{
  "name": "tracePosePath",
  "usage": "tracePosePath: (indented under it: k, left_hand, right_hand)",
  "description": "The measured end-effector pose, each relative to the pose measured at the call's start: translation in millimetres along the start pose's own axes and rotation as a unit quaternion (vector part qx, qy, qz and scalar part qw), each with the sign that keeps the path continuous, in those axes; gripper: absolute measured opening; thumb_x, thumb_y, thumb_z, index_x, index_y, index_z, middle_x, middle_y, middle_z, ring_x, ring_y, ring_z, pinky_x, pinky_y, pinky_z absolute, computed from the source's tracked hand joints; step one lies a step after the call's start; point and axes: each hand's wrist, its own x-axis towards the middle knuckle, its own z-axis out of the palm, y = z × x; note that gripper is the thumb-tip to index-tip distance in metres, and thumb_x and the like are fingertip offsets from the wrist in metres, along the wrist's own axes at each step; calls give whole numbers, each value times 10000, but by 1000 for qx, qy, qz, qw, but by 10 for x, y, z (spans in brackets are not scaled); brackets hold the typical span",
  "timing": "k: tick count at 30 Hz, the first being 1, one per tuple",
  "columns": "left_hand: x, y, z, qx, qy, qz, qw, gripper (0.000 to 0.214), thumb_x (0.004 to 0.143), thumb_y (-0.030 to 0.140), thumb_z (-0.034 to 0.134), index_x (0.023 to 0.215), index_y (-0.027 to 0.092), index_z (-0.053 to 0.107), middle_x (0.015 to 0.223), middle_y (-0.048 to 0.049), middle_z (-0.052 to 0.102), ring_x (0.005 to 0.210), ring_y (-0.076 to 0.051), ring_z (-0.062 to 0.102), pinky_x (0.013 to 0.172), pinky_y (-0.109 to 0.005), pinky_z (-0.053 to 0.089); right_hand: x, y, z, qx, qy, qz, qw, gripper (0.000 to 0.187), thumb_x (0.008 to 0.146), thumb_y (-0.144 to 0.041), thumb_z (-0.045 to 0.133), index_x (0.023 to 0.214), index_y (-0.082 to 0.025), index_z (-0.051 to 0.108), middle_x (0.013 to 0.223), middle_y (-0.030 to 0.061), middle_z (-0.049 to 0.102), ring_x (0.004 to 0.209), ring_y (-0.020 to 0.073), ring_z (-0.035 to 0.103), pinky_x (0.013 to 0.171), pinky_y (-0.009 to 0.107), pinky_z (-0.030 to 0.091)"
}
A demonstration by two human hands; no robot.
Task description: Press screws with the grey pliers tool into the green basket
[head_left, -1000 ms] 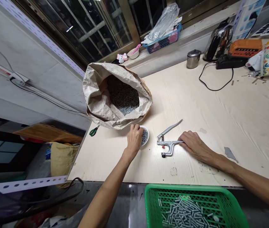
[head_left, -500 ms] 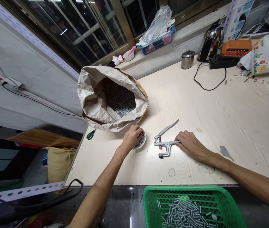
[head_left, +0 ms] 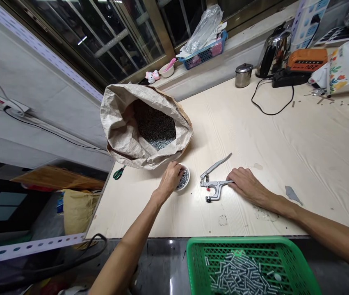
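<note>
My left hand (head_left: pixel 170 179) reaches into a small white bowl (head_left: pixel 185 180) of tiny metal parts, fingers curled down among them; what they pinch is hidden. My right hand (head_left: pixel 245 184) lies on the lower handle of grey metal press pliers (head_left: pixel 213 184), which rest flat on the pale wooden table (head_left: pixel 269 147) with their upper handle sprung up. Just behind the bowl stands a large open paper sack (head_left: pixel 122 123) full of small dark metal pieces (head_left: pixel 156 127).
A green plastic basket (head_left: pixel 199 254) with several small metal tubes sits below the table's near edge. Green-handled scissors (head_left: pixel 118 173) lie at the left edge. A kettle (head_left: pixel 273 49), steel canister (head_left: pixel 242 75), black cord (head_left: pixel 272 110) and orange box (head_left: pixel 306 60) stand at the back right.
My left hand has dipped further into the white bowl. My right hand stays on the pliers' handle. The view has shifted slightly.
</note>
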Motion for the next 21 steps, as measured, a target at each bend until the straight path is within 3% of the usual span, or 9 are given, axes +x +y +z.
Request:
tracePosePath:
  k: [4,6,8,10,12,14,21]
  left_hand:
    - [-142,271,-116,-90,82,-44,992,204,865,169,471,969,177,646,988,-91,622,953,-213,576,856,-354,468]
    - [-276,436,-107,-184,82,-99,975,190,841,221,513,947,176,664,965,-80,644,883,-196,603,803,-329,483]
    - [-433,583,-33,-298,37,-183,936,187,788,290,581,878,159,680,833,-57,661,724,-171,603,666,-293,486]
    - [-581,692,84,-406,3,-260,876,260,718,360,653,837,131,683,690,-26,635,580,-133,552,553,-258,444]
    - [-689,763,209,-478,3,-306,823,330,653,412,709,787,112,680,607,1,595,514,-102,498,514,-235,403]
    - [-748,808,311,-512,11,-322,796,351,622,442,735,722,111,672,561,16,566,501,-87,468,512,-225,379]
    - [-746,911,477,-524,18,-334,783,347,597,427,763,735,114,707,633,-11,634,588,-103,509,595,-230,395]
  right_hand:
    - [4,-13,8,-33,3,-9,999,212,964,-257,341,893,-208,535,857,60,568,782,205,442,693,345,313]
    - [0,-28,3,-57,9,-22,998,221,961,-211,330,872,-202,532,849,61,564,779,200,439,696,343,308]
    - [-6,-44,-12,-84,14,-42,996,247,959,-167,311,857,-198,533,845,62,565,777,195,438,705,345,301]
    - [-13,-65,-39,-106,20,-61,992,280,961,-140,290,847,-200,539,839,61,570,767,190,433,716,350,293]
    - [-21,-93,-76,-123,31,-75,989,311,965,-124,271,845,-207,546,831,55,577,759,187,425,735,357,288]
    - [-29,-126,-113,-132,42,-84,987,334,968,-116,258,863,-218,558,844,47,591,767,187,428,764,365,286]
    - [-53,-198,-156,-115,32,-81,990,329,976,-150,269,961,-274,574,926,21,631,803,190,452,812,393,272]
